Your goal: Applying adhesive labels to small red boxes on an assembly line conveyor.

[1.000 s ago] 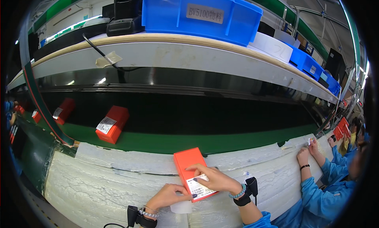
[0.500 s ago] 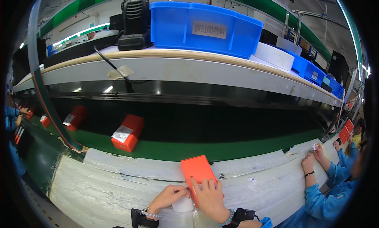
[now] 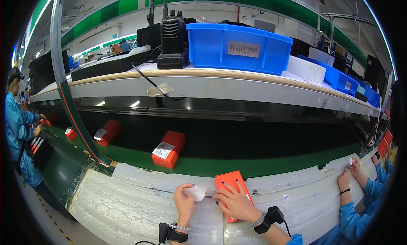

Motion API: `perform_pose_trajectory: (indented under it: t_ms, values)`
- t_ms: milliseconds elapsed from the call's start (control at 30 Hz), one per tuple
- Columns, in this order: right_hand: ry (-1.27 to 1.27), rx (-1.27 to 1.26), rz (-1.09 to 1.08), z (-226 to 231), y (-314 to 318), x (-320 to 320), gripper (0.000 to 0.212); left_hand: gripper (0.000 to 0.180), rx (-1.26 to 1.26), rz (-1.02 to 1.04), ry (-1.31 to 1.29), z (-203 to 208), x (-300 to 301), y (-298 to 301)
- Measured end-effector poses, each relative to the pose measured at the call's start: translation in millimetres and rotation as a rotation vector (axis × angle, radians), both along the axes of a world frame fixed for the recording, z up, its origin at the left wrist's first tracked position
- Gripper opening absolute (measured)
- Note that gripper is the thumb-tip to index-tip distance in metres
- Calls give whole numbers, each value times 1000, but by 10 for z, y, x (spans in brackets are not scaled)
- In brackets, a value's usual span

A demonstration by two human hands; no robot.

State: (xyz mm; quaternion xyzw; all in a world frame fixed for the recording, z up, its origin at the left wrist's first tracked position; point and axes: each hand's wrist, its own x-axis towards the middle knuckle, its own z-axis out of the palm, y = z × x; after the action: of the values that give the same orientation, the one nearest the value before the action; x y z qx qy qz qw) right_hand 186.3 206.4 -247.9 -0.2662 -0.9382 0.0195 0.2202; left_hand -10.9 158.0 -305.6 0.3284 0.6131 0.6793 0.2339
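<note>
Between the thumb and forefinger of my left hand [image 3: 185, 204] is a small white slip of paper [image 3: 197, 192], held up just left of an orange-red box [image 3: 229, 178]. That box lies at a slight slant on the plastic-covered worktop [image 3: 127, 207]. My right hand [image 3: 237, 202] rests over it with the fingers spread across its top and left edge, covering much of its middle. A black strapped device [image 3: 271, 219] sits on my right wrist, and a similar one [image 3: 173, 234] on my left.
Beyond the worktop runs a dark green conveyor belt [image 3: 212, 163] carrying an orange-red box [image 3: 168, 149] with a white label and more boxes leftward. Above it, a shelf holds a blue bin [image 3: 237, 60] and a walkie-talkie [image 3: 173, 39]. Co-workers in blue stand left [image 3: 17, 113] and right [image 3: 356, 219].
My left hand has moved away from the box's side, raising the white slip. My right hand's fingers have spread wider over the box. The whole view has shifted, placing everything further right.
</note>
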Motion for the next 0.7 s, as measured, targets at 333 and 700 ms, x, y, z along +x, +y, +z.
perform_pose_trajectory:
  t_ms: [333,700]
  values:
    - [-321,169,-739,-116,321,1589,21,26,40,116,239,138,62,-11]
    - [198,-125,-144,-125,678,-850,47,20,151,310,351,149,-118,-30]
